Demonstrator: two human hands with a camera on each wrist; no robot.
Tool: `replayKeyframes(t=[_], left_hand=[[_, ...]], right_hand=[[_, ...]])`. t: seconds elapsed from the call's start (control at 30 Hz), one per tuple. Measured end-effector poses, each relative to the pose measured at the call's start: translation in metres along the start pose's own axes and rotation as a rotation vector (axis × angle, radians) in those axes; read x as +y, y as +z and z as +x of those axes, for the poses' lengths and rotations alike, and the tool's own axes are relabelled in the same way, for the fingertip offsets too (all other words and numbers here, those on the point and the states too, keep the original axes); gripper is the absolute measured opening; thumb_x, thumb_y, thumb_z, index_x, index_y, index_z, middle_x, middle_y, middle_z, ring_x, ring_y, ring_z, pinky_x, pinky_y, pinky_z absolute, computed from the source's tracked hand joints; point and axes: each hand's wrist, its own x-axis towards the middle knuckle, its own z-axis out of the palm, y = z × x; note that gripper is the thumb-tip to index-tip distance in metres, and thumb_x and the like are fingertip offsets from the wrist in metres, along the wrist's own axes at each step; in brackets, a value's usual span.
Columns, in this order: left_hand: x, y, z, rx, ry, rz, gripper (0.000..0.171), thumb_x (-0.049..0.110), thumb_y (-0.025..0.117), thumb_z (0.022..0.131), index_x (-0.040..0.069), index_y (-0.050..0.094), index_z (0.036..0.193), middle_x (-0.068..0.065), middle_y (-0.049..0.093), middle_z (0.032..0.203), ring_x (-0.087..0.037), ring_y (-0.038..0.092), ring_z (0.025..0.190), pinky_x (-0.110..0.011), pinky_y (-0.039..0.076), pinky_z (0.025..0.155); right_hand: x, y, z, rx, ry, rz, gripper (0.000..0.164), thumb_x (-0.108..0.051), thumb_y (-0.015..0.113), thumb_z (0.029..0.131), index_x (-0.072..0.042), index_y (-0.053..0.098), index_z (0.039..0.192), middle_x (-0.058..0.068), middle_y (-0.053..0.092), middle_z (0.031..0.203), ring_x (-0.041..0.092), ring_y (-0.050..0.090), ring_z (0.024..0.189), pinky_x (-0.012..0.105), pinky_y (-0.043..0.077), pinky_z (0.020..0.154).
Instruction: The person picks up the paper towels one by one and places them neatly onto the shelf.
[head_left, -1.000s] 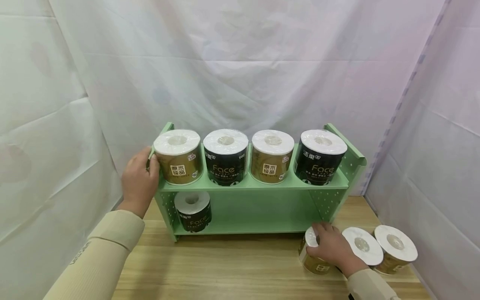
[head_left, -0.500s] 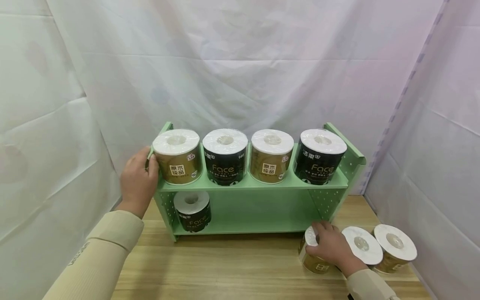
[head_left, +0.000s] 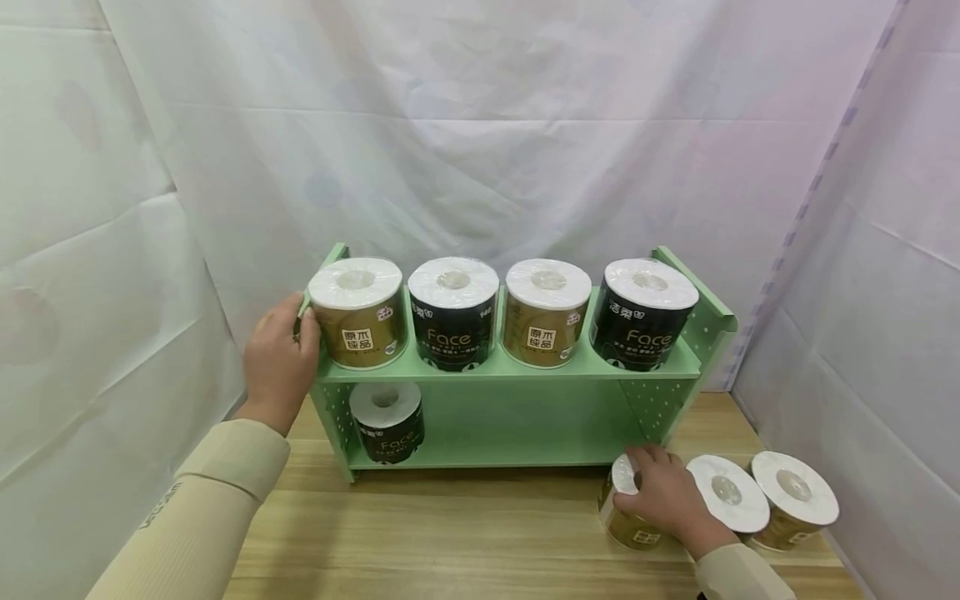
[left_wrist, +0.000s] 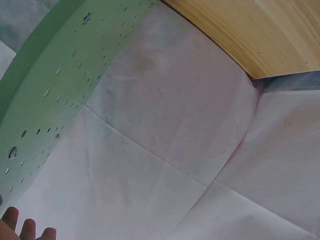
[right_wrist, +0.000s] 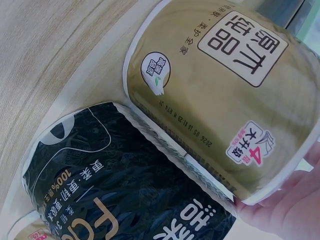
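In the head view, my left hand grips the left side panel of a green two-tier shelf, with the thumb at its front edge. The left wrist view has the panel's perforated face above a few fingertips. My right hand holds a gold-wrapped toilet roll by its top, on the wooden table in front of the shelf's right end. That same roll fills the right wrist view, close beside a black-wrapped roll.
Gold and black rolls alternate along the upper tier, such as this black roll. One black roll stands at the lower tier's left. Right of my right hand are a white-topped roll and a gold roll. White cloth hangs behind.
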Motion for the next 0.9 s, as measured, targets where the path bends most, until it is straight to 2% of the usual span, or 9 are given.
replayKeyframes(t=[0.67, 0.9], left_hand=[[0.0006, -0.0006, 0.0005, -0.004, 0.0, 0.001, 0.036, 0.013, 0.048, 0.097, -0.007, 0.057, 0.125, -0.028, 0.06, 0.123, -0.044, 0.054, 0.115, -0.056, 0.042, 0.099], [0.0002, -0.0009, 0.001, -0.018, -0.006, 0.008, 0.036, 0.014, 0.047, 0.098, -0.006, 0.057, 0.126, -0.027, 0.06, 0.124, -0.044, 0.054, 0.115, -0.056, 0.042, 0.1]], right_hand=[[-0.0002, -0.0027, -0.0007, -0.028, 0.009, 0.026, 0.072, -0.038, 0.072, 0.065, 0.0, 0.059, 0.124, 0.027, 0.054, 0.122, 0.049, 0.054, 0.102, 0.059, 0.049, 0.074], [-0.0009, -0.0033, -0.0017, -0.008, 0.004, 0.045, 0.07, -0.037, 0.073, 0.065, 0.0, 0.06, 0.123, 0.026, 0.055, 0.121, 0.047, 0.055, 0.101, 0.057, 0.05, 0.074]])
